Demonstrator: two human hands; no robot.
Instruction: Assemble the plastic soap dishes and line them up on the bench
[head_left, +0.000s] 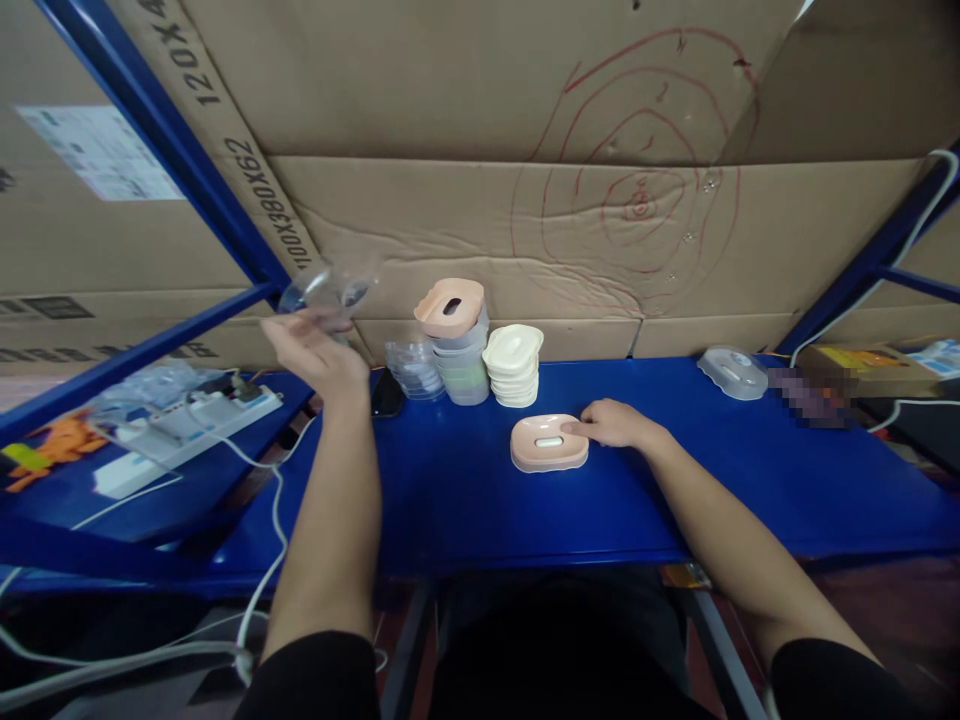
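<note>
On the blue table [600, 515], right of centre and near the stacks, sat a glossy peach oval dish [531, 457], apparently plastic. My right hand [619, 422] touched its right rim; I could not tell whether the fingers pinched it. It looked light and fairly stiff, perhaps slippery where polished, so I judged the outer rim the best hold. Its basin was shallow, with a pale, rounded slot in the middle and a wavy lower edge. Raised at the left, my left hand [319, 358] held a clear, thin plastic piece [324, 287], blurred, probably flimsy and easily dented. Beyond the dish stood a scalloped cream stack [514, 368] and, left of it, translucent nested containers [466, 380] topped with another peach piece [435, 308].
</note>
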